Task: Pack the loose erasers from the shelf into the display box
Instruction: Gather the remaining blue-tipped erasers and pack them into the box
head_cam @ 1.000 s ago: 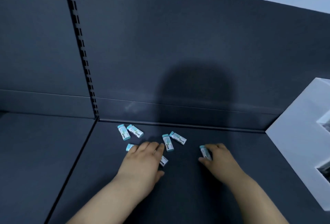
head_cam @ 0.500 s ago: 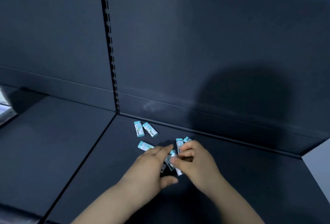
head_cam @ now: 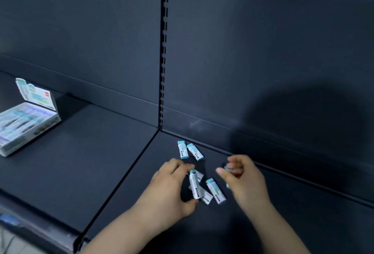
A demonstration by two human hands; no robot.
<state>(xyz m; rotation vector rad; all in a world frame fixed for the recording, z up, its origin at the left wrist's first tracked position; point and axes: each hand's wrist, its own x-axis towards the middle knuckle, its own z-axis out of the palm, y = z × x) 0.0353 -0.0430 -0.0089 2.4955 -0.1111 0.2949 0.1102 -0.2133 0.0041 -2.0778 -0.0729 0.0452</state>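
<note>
Erasers (head_cam: 215,191) lie in a loose heap on the dark shelf (head_cam: 101,162), well to the right of the display box (head_cam: 45,127), which sits open with its lid (head_cam: 36,95) propped up and rows already filled, though blurred. Two more erasers (head_cam: 183,149) rest side by side just beyond the heap, equally far from the box.

Trouble, as I judge it, lies in that gap. Both hands are loading up far from the box, and small slick sleeves carried several at a time could slip out on the way across. The heap is also crossed and stacked, so a tug on one piece may flick its neighbours further from the box.

The left hand (head_cam: 168,189) has its fingers (head_cam: 182,166) curled, pinching one upright eraser (head_cam: 194,185) end to end between fingertip and thumb, right over the heap. The right hand (head_cam: 247,182), on the side of the heap away from the box, has its fingers (head_cam: 236,162) bent close together around a teal-capped eraser (head_cam: 228,169). Only its end peeks out, and I cannot tell whether more are tucked in the palm.
</note>
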